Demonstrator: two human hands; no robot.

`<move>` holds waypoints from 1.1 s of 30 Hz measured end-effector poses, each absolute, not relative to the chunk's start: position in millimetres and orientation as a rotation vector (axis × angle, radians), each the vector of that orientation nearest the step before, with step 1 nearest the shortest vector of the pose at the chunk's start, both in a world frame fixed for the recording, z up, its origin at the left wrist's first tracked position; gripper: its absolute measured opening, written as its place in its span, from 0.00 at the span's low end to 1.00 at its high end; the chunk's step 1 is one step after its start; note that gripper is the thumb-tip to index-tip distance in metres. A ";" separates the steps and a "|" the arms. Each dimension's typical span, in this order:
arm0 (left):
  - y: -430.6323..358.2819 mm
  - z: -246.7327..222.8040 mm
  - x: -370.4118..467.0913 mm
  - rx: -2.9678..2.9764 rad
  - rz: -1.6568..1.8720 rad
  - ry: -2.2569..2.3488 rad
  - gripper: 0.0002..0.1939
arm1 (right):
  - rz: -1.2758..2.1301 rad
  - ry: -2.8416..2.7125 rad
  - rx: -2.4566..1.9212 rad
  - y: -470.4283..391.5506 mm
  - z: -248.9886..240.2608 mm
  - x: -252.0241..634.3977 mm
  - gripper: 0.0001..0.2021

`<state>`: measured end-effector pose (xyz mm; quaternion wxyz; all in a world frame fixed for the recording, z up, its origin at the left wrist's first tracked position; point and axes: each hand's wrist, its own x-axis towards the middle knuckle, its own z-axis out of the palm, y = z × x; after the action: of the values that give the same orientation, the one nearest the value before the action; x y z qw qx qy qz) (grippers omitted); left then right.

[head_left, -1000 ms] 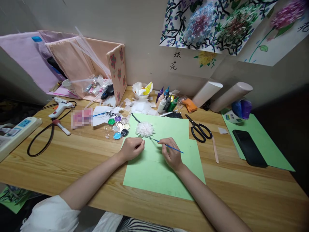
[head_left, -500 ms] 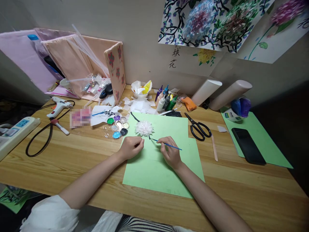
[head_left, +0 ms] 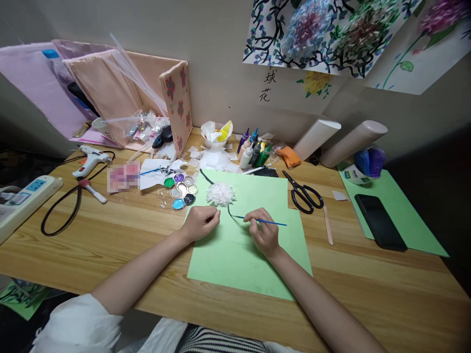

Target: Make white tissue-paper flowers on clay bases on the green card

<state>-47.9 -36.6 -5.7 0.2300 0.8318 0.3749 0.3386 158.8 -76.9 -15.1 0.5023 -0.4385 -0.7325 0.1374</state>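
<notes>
Between the fingers of my right hand (head_left: 263,231) is a thin blue paintbrush (head_left: 270,222). Its dark tip touches the green paper (head_left: 243,264) at the lower end of a short black painted line (head_left: 229,211). That line runs down from a fluffy white paper flower (head_left: 220,194), and another black stroke (head_left: 206,176) reaches up and left from it. My left hand (head_left: 201,223) rests curled on the paper's left side, just below the flower; whether its fingers hold anything is hidden. Left of the flower lies a paint palette (head_left: 180,190) with green, purple, blue and black wells.
Black scissors (head_left: 303,192) and a wooden stick (head_left: 328,225) lie right of the paper, with a phone (head_left: 379,221) farther right. Paint bottles (head_left: 254,151) and a bowl (head_left: 216,135) stand behind. On the left are a glue gun (head_left: 91,161) and a power strip (head_left: 27,203).
My right hand has shifted slightly right and down with the paintbrush, and the black line under the flower has grown longer. My left hand stays in place.
</notes>
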 end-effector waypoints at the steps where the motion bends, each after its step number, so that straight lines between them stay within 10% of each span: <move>1: -36.6 -5.6 -47.9 2.289 0.931 1.030 0.19 | 0.332 -1.762 -1.061 -76.8 -15.2 158.7 0.09; 33: -36.8 -8.2 -48.5 2.281 0.965 1.018 0.19 | 0.330 -1.795 -1.057 -77.8 -13.7 159.8 0.10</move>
<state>-48.5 -36.8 -8.2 0.2298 0.8291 0.3700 0.3505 159.8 -77.8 -13.7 0.4939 -0.4357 -0.7401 0.1360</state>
